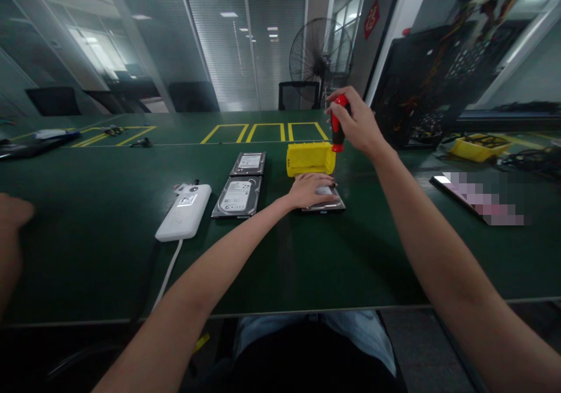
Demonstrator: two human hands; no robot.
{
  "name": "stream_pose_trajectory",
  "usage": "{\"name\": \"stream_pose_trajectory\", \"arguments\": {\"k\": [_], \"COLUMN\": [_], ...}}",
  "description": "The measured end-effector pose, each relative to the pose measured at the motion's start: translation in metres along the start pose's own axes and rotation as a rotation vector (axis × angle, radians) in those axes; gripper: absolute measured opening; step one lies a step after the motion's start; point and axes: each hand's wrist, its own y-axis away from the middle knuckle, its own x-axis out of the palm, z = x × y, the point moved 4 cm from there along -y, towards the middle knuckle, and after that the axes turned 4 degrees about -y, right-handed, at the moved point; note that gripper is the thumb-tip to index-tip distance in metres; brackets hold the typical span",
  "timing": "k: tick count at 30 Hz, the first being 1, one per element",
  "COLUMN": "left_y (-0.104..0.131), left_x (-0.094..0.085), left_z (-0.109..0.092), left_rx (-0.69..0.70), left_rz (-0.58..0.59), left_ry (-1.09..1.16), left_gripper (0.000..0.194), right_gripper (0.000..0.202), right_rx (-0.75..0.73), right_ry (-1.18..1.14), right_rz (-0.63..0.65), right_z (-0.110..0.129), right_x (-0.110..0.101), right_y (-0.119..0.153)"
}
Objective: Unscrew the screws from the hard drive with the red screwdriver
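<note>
My right hand (355,118) is closed around a red and black screwdriver (338,123), held upright with its shaft pointing down at a hard drive (326,205). Whether the tip sits in a screw is too small to tell. Across the top of that drive lies my left hand (312,190), its fingers stretched out flat and covering much of the label. A yellow plastic bin (310,158) stands just behind the drive, its inside facing me. To the left, two more hard drives lie flat, a near one (237,197) and a far one (249,163).
A white power bank (184,213) with a white cable lies on the green table (280,264). At right are a phone-like slab (480,200), another yellow bin (479,148) and a black open computer case (416,89). Another person's hand (15,211) shows at the left edge.
</note>
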Motion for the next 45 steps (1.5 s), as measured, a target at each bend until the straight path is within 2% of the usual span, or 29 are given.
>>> {"name": "stream_pose_trajectory", "arguments": {"k": [4,8,14,24,32,45], "left_y": [0.0,0.0,0.0,-0.002,0.001,0.001], "left_x": [-0.001,-0.001,-0.001,0.003,0.0,0.0], "left_z": [0.0,-0.001,0.0,0.003,0.0,0.0], "left_rx": [0.014,0.01,-0.005,0.001,-0.002,-0.003], "left_rz": [-0.004,-0.003,0.001,-0.021,0.028,0.016], "left_ry": [0.006,0.012,0.004,-0.004,-0.016,-0.004], "left_gripper": [0.053,0.054,0.055,0.056,0.059,0.056], "right_gripper": [0.047,0.05,0.048,0.049,0.058,0.053], "right_rx": [0.083,0.116,0.115,0.145,0.164,0.146], "right_ry": [-0.259,-0.33,-0.337,-0.337,-0.267,-0.348], "right_rz": [0.085,0.137,0.07,0.069,0.114,0.073], "right_z": [-0.009,-0.013,-0.021,-0.02,-0.016,-0.021], "right_x": [0.013,0.023,0.02,0.018,0.018,0.018], "right_y": [-0.001,-0.001,-0.001,0.0,0.002,-0.001]}}
